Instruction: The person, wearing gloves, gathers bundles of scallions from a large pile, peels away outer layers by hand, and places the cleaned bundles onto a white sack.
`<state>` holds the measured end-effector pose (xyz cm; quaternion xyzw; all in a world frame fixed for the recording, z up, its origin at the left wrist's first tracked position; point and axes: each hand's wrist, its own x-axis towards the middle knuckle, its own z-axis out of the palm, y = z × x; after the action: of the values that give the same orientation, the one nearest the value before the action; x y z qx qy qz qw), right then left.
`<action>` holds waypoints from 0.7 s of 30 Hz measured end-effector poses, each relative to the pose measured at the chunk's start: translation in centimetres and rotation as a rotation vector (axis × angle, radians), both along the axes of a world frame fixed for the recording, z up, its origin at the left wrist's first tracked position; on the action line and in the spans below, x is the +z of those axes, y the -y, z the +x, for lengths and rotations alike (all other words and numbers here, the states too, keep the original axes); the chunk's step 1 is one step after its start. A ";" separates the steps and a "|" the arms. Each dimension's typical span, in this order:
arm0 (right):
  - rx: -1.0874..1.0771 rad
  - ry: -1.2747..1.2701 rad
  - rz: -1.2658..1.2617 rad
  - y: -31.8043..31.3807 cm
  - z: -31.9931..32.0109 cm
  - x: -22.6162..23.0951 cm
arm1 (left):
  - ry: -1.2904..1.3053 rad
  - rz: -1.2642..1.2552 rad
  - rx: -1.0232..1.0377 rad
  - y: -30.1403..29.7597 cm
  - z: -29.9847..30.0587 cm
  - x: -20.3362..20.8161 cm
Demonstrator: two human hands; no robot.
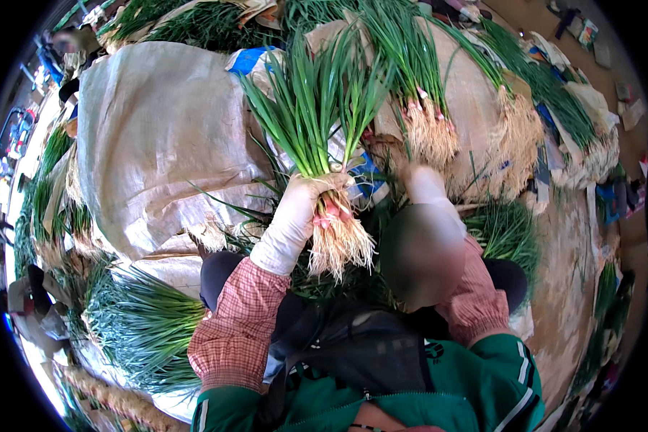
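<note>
In the middle, my left hand (318, 185) is closed around a bunch of green garlic (309, 108). The long green leaves fan out upward above the fist. Pinkish bulbs and pale, stringy roots hang below it. A little to the right, my right hand (419, 180) is smeared and its fingers cannot be made out; it is apart from the bunch. Whitish cuffs cover both wrists, with red checked sleeves behind them. A blurred patch hides part of the right forearm.
A large pale woven sheet (173, 137) covers a heap at the left. Trimmed-looking bundles of green garlic (428, 122) lie at the far right on beige sacking (475, 158). More loose greens (151, 324) spread at the near left, and another pile (504, 234) lies beside my right knee.
</note>
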<state>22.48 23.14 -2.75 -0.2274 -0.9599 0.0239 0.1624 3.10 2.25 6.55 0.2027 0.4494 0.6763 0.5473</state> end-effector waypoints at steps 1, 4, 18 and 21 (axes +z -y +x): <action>0.209 0.128 -0.110 0.0 1.7 0.3 | -0.027 0.001 -0.027 0.3 0.1 0.4; -0.204 -0.438 -1.234 6.6 -1.5 8.8 | 0.141 -0.007 0.021 1.2 0.3 0.8; -0.007 -0.873 -1.462 9.3 -8.7 4.6 | 0.507 0.182 -0.040 1.4 1.3 -2.1; -0.372 -0.227 -0.836 8.5 -6.1 7.7 | 0.469 0.227 -0.108 1.9 1.0 -1.5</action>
<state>16.39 14.66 4.90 -0.4375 -0.7870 0.4034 0.1626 4.08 0.40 5.10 0.1241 0.2202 0.7206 0.6456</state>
